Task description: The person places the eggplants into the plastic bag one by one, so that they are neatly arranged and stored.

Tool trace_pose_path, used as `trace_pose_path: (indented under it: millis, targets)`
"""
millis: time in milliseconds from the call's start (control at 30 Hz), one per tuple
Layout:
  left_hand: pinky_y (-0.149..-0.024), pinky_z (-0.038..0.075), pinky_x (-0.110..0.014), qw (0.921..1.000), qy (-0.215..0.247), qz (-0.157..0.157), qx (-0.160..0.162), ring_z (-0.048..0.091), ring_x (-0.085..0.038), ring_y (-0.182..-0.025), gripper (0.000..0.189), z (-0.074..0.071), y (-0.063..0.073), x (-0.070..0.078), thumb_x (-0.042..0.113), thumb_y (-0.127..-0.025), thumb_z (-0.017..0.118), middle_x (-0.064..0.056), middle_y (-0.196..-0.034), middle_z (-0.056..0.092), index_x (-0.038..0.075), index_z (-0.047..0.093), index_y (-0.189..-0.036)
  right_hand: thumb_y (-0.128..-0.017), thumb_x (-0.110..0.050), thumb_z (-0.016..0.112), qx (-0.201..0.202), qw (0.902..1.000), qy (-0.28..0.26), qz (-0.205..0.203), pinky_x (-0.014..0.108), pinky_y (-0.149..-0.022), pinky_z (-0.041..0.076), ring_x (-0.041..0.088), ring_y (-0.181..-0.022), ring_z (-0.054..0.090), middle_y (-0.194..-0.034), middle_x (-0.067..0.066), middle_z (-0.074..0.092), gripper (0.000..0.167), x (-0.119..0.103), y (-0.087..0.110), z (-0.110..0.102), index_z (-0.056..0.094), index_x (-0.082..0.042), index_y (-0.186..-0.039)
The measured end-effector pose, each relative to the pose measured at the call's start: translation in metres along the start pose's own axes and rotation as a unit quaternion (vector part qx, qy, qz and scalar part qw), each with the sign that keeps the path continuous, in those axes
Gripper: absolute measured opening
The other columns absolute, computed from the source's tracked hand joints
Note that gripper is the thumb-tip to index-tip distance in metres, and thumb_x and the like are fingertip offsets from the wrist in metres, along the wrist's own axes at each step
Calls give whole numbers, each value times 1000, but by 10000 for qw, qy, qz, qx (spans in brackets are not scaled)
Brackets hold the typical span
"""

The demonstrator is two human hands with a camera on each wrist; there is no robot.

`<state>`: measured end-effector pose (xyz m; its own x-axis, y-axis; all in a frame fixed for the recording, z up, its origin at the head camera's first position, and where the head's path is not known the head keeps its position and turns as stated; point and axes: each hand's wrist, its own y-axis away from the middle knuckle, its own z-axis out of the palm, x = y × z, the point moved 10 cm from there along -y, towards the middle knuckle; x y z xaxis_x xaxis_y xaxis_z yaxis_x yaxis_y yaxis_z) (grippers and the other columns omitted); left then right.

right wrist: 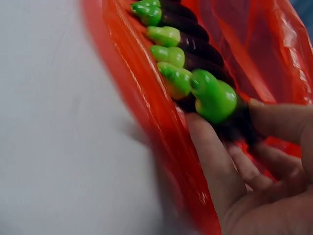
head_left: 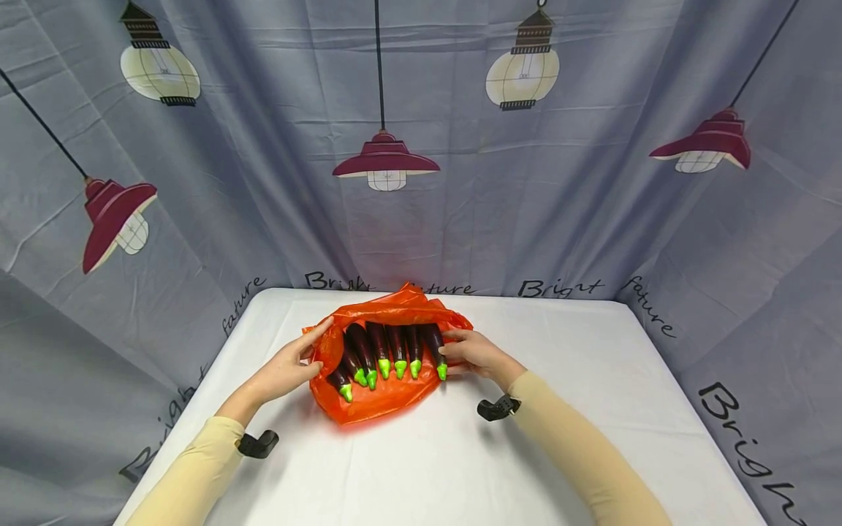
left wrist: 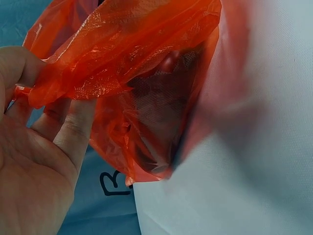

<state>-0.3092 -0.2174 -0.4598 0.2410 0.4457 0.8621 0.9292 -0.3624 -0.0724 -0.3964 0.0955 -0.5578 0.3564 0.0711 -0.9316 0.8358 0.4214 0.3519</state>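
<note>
An orange-red plastic bag [head_left: 388,410] lies on the table with its mouth spread towards me. Inside, several dark purple eggplants [head_left: 379,342] with bright green stem ends lie side by side, stems facing the opening. My left hand [head_left: 284,372] holds the bag's left edge; in the left wrist view, the thin plastic [left wrist: 105,73] is gathered between thumb and fingers. At the bag's right side, my right hand [head_left: 479,356] grips the rightmost eggplant [right wrist: 215,100], fingers and thumb around its dark body. The far ends of the eggplants are partly hidden by the bag's upper fold.
A white-covered table [head_left: 579,409] carries the bag near its far edge. Behind it hangs a grey-blue curtain [head_left: 421,234] printed with lamps and lettering. Black wrist devices [head_left: 498,408] sit on both forearms.
</note>
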Motion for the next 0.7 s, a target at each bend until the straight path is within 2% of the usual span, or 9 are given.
trace_pose_path:
  millis: [167, 333, 533, 700]
  targets:
    - [-109, 38, -59, 10000, 6, -43, 19, 36, -34, -145, 86, 0, 1, 1, -5, -93, 58, -8, -166, 29, 34, 28, -163, -97, -5, 66, 551, 9984, 65, -95, 45, -74, 61, 29, -99, 67, -123, 22, 62, 61, 1, -8, 1, 41, 2, -152]
    - [-109, 38, -59, 10000, -38, -29, 23, 36, -34, -145, 86, 1, 1, 3, -4, -92, 58, -8, -166, 29, 32, 27, -163, -97, -5, 67, 1030, 9926, 597, -247, 42, -66, 61, 29, -95, 66, -126, 22, 60, 58, 0, -11, 1, 45, -1, -151]
    - [-108, 38, -59, 10000, -64, -28, 25, 39, -33, -142, 87, 1, 0, 3, -4, -92, 59, -8, -165, 30, 33, 27, -163, -97, -5, 68, 1411, 9811, 1223, -500, 38, -60, 60, 30, -82, 69, -123, 24, 61, 58, -4, -11, 1, 45, 3, -150]
    - [-109, 37, -60, 10000, -83, -23, 22, 38, -34, -143, 86, 2, -2, 2, -4, -92, 60, -8, -165, 30, 33, 27, -163, -98, -12, 69, 1528, 9662, 1943, -731, 37, -66, 61, 27, -87, 68, -134, 25, 58, 58, -10, -6, 0, 46, 6, -148]
